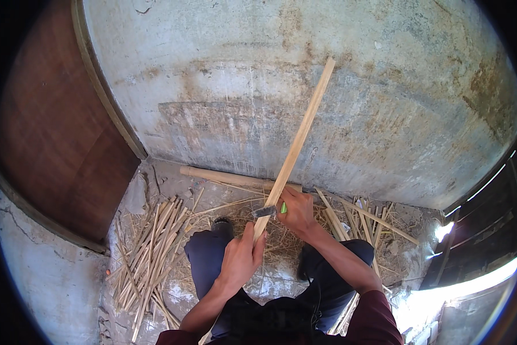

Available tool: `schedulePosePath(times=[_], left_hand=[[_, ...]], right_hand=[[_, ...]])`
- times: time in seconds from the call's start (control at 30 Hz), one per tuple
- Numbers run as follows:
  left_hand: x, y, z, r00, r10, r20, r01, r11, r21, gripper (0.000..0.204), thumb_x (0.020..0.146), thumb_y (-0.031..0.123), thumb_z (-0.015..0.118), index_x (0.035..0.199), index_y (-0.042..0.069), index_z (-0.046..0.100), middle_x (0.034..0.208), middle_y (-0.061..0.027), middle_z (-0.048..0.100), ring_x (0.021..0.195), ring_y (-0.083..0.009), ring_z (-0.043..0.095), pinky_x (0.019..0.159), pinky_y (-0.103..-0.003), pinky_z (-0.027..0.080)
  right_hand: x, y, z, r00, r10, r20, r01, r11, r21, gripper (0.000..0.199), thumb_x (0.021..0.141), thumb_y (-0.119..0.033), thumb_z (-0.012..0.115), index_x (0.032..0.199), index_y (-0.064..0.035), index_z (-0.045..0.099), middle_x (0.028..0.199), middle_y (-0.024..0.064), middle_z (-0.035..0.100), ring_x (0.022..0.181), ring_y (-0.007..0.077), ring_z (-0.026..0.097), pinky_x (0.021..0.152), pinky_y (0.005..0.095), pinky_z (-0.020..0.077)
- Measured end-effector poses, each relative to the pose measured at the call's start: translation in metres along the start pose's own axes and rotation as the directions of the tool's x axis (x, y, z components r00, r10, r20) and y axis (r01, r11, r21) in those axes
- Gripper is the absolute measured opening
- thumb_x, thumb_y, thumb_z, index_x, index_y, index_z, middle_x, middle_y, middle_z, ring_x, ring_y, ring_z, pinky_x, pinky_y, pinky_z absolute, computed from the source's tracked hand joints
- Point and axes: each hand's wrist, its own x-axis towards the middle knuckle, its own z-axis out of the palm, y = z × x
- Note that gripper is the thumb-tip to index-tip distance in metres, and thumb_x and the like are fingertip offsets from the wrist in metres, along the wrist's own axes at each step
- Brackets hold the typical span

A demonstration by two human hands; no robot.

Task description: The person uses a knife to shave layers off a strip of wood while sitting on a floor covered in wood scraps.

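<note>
Against stained concrete wall, over straw-strewn floor: left hand (240,259) clenched round slat (296,146), bracing it upright; right hand (297,211) grasping knife (265,211) set across its edge.

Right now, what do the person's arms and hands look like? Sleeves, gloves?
Both hands are bare: no gloves, rings or watch visible on the left hand or right hand. Forearms are bare too; dark maroon sleeves are pushed up near the elbows.
</note>
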Motion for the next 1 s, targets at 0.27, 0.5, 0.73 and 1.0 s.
schedulePosePath(times=[0.27,0.5,0.73,1.0], left_hand=[[0.001,-0.001,0.000,1.000,-0.003,0.005,0.004,1.000,-0.015,0.023,0.104,0.016,0.063,0.106,-0.004,0.050,0.060,-0.0261,0.060,0.060,-0.0491,0.065,0.051,-0.055,0.048],[0.003,-0.001,0.000,1.000,0.007,-0.005,-0.007,1.000,-0.017,0.024,0.104,0.015,0.064,0.106,-0.004,0.051,0.059,-0.0249,0.059,0.058,-0.0478,0.065,0.050,-0.054,0.048],[-0.035,-0.008,0.018,0.996,0.026,0.085,-0.020,0.997,-0.070,0.029,0.104,0.017,0.066,0.113,-0.008,0.053,0.054,-0.0201,0.055,0.049,-0.0383,0.064,0.045,-0.045,0.042],[-0.038,-0.014,0.006,0.983,-0.060,0.174,0.074,0.994,-0.075,0.025,0.104,0.016,0.065,0.106,-0.005,0.052,0.055,-0.0196,0.056,0.048,-0.0364,0.065,0.045,-0.044,0.043]], right_hand=[[0.008,-0.004,-0.007,0.995,-0.059,-0.085,0.058,0.998,-0.020,0.020,0.072,0.000,0.069,0.092,-0.0033,0.069,0.080,0.0111,0.065,0.062,0.0333,0.066,0.055,0.0427,0.0517],[0.012,-0.003,-0.010,0.992,-0.016,-0.122,0.013,0.999,-0.030,0.015,0.077,-0.002,0.068,0.092,-0.0024,0.069,0.077,0.0121,0.064,0.063,0.0353,0.066,0.055,0.0444,0.0507],[0.045,0.077,-0.047,0.865,0.322,-0.385,-0.369,0.928,-0.051,0.016,0.087,-0.002,0.062,0.096,0.0008,0.075,0.071,0.0238,0.067,0.067,0.0437,0.067,0.062,0.0503,0.0522],[0.037,0.094,-0.045,0.875,0.194,-0.444,-0.271,0.956,-0.116,0.026,0.087,-0.002,0.061,0.107,0.0059,0.076,0.078,0.0277,0.069,0.075,0.0466,0.068,0.070,0.0523,0.0537]])
